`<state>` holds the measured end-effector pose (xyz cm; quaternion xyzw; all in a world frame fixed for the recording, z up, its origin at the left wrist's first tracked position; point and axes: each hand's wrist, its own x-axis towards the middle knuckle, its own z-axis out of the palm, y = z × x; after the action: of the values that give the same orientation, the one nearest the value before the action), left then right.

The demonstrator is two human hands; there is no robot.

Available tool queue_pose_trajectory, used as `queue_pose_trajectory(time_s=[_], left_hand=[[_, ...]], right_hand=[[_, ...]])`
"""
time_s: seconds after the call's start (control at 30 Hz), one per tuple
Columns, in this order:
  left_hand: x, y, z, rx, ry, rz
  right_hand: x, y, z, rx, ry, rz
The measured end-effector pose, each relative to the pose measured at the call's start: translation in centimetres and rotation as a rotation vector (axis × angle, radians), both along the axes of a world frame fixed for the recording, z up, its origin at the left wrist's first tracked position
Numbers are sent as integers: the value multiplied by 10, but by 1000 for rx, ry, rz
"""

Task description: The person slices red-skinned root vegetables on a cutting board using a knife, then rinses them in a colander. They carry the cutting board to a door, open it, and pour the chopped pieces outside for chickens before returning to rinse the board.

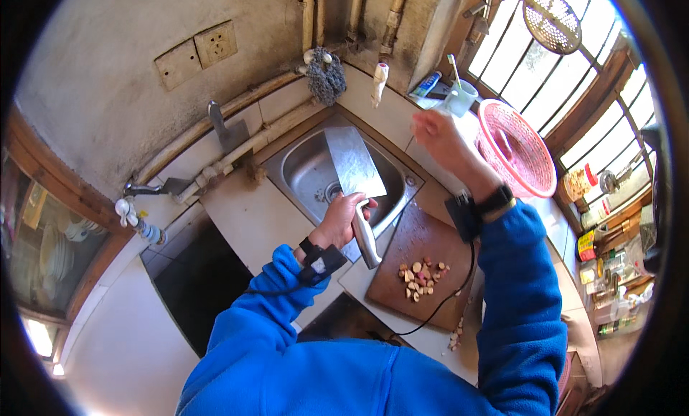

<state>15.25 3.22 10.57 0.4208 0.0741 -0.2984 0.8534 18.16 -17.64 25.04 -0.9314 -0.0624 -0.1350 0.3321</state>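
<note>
My left hand [344, 217] grips the metal handle of a cleaver [355, 165], its broad blade over the stainless steel sink [293, 173]. My right hand [433, 133] is raised near the tiled ledge, blurred, its fingers curled; whether it holds anything cannot be made out. A white tap [379, 85] points down from the wall pipe to the left of that hand. Right of the sink lies a brown cutting board [436, 243] with several small cut pieces of food [420, 278] on it. More small bits lie on the counter at the board's lower right corner.
A pink plastic colander [517, 147] stands on the ledge beside my right forearm. Behind my right hand are a cup with a toothbrush [461, 97] and a blue tube [428, 84]. A grey scrubber [327, 77] hangs on the pipe. Jars line the right side. A cable crosses the board.
</note>
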Motion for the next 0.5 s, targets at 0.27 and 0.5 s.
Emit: queue_pose_trajectory(time_s=[0.27, 0.5], left_hand=[[90, -10, -28, -146, -98, -81], [140, -31, -64, -138, -44, -61]], right_hand=[[149, 30, 14, -324, -52, -202], [149, 16, 13, -376, -279, -23]])
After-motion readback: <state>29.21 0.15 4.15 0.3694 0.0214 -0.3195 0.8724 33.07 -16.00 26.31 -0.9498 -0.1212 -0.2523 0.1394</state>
